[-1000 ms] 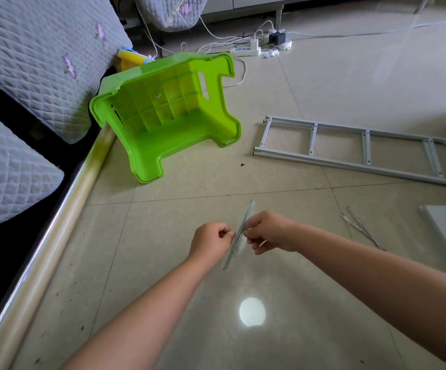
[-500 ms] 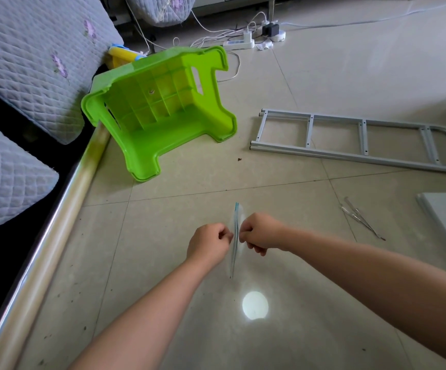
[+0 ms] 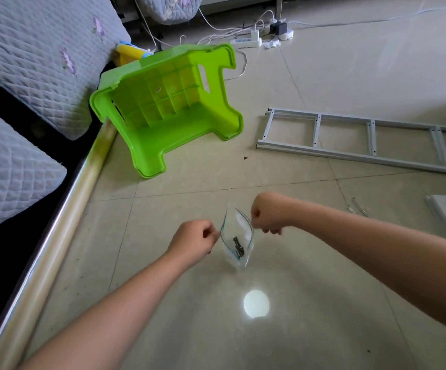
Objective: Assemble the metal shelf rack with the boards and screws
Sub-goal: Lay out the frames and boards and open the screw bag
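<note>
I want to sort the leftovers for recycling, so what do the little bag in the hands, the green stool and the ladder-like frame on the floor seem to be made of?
Small clear zip bag: thin, see-through plastic film, dark screws visible inside.
Bright green stool: glossy moulded plastic, ribbed grid underneath.
Pale grey ladder-like frame: probably painted metal tube, with smooth, even rails and small screw holes.

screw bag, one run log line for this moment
step: opening screw bag | left hand: pinches left edge | right hand: pinches right edge | bag mouth: open | screws: inside
</note>
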A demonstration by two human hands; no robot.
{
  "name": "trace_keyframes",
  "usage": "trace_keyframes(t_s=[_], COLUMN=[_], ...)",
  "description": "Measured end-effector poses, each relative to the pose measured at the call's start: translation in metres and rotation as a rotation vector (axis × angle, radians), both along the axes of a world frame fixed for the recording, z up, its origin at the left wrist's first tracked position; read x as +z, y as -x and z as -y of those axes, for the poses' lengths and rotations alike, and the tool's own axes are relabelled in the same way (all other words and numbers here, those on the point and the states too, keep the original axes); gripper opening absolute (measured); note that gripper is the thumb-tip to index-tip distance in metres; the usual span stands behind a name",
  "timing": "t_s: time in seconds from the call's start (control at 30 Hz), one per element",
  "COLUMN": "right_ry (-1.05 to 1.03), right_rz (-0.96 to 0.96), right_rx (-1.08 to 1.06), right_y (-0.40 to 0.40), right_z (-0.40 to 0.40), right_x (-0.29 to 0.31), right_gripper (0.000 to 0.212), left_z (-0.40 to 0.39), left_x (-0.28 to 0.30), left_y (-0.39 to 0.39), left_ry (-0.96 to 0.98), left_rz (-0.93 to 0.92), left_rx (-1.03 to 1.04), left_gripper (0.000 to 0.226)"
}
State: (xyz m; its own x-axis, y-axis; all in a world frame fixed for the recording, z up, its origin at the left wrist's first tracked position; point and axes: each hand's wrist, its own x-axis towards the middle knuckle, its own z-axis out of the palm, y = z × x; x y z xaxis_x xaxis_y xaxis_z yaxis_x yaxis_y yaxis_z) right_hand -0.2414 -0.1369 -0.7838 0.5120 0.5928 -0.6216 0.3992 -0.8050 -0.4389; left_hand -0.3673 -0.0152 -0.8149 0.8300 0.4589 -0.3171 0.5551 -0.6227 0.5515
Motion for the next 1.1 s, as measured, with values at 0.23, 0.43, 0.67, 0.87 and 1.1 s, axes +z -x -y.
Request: trace_keyframes(t_s=[0.23, 0.43, 0.67, 0.87, 1.1], right_ry=[-0.06, -0.12, -0.185, -0.155, 0.077], right_rz=[-0.111, -0.269, -0.349, -0.257, 0.276], right_rx=[-0.124, -0.195, -0.16, -0.162, -0.045], right_y=[0.003, 0.01, 0.011, 0.014, -0.008], right_z=[-0.01, 0.001, 0.001, -0.005, 0.01], right_x=[0.001, -0.014, -0.011, -0.016, -0.016], right_gripper=[0.014, 0.017, 0.02, 0.015, 0.029], left_z=[0.008, 0.013, 0.005, 0.008, 0.003], left_x=[-0.005, -0.005, 0.002, 0.001, 0.008], left_y=[-0.009, -0.016, -0.018, -0.022, -0.018], left_ry=[0.064, 0.249, 0.42, 0.456, -0.167], left_rz=[0.029, 0.025, 0.055, 0.036, -0.071], left_rx=[0.158, 0.272, 0.253, 0.241, 0.223], left_gripper=[0.032, 0.026, 0.028, 0.026, 0.025])
